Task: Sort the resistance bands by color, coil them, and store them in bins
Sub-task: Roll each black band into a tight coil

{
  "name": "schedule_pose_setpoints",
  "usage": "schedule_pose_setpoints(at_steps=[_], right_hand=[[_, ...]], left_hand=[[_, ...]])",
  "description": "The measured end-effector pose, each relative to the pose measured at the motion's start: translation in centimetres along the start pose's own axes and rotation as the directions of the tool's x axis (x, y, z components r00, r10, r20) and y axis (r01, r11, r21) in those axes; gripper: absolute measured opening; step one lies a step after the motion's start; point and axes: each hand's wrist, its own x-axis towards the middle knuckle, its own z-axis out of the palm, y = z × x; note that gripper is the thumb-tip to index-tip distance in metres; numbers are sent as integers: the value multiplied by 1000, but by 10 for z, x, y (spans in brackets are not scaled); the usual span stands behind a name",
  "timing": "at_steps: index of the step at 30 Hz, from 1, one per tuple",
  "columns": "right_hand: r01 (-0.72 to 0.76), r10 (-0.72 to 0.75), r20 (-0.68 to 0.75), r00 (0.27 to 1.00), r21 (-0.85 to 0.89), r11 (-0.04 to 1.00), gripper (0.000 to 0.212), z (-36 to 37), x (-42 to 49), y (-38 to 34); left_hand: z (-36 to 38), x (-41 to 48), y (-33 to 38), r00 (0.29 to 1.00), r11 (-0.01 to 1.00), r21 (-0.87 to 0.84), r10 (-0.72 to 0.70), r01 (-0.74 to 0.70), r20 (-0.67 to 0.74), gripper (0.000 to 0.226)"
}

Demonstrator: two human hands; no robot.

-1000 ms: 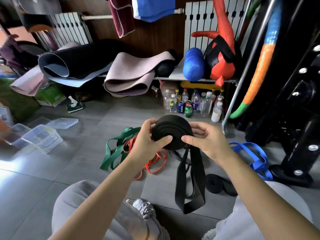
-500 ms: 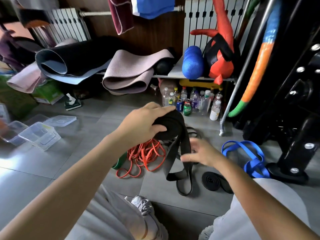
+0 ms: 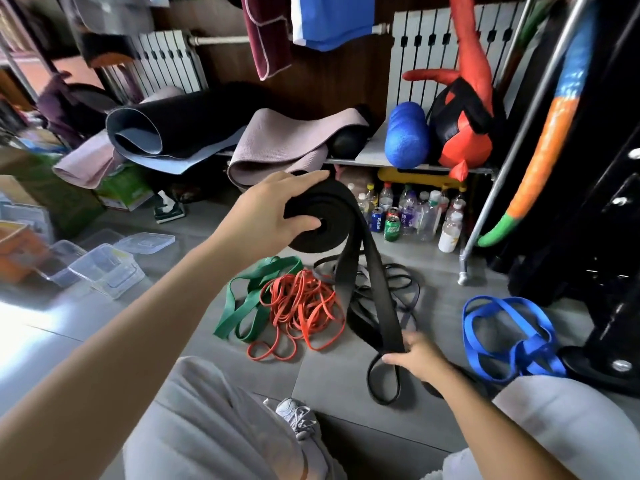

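— What has the left hand got?

— A rolled-up black band. The fingers curl over the top edge of the roll and the thumb presses near the hole in the middle, so it is a firm grip. The roll is held up in the air, above the floor.

— And the rest of that band?

— A loose tail runs down from the roll to the right hand, low by the knee. That hand pinches the strap between thumb and curled fingers. A small loop droops below the pinch; I cannot tell if it touches the tiles.

— Where are the others?

— Down under the roll. A green band lies against a tangle of orange bands, and thin black bands lie just past those, behind the tail. A blue band lies apart on the right, beside the foot of a black frame.

— The bins?

— The clear bins sit well off to the left, with a lid lying flat just behind them.
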Motion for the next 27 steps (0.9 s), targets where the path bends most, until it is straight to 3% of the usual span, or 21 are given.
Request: schedule_pose_setpoints(at_steps=[6, 9, 15, 18, 20, 22, 24, 27], right_hand=[[-129, 169, -325, 930, 142, 981, 16, -16, -14, 9], [-161, 235, -374, 897, 220, 962, 12, -22, -13, 11], [-325, 355, -216, 909, 162, 932, 24, -24, -10, 4], [-372, 385, -139, 913, 107, 922, 20, -25, -11, 3], [-345, 339, -74, 938, -98, 934, 22, -29, -17, -2], [-237, 247, -5, 969, -298, 925, 39, -34, -17, -10], [-121, 135, 60, 989, -191, 974, 70, -38, -20, -32], [118, -137, 71, 988, 229, 966, 90, -52, -29, -81]], left_hand=[[10, -3, -26, 995, 993, 70, -92, 94, -29, 64], [16, -9, -37, 993, 989, 87, -118, 117, 7, 64], [25, -16, -38, 993, 987, 121, -111, 104, 50, 64], [33, -18, -31, 992, 989, 133, -83, 70, 97, 64], [40, -18, -26, 992, 991, 127, -63, 49, 112, 64], [47, -17, -22, 990, 992, 124, -46, 29, 135, 64], [55, -18, -16, 985, 990, 141, -16, -8, 170, 64], [70, -23, -8, 974, 987, 148, 32, -66, 223, 63]])
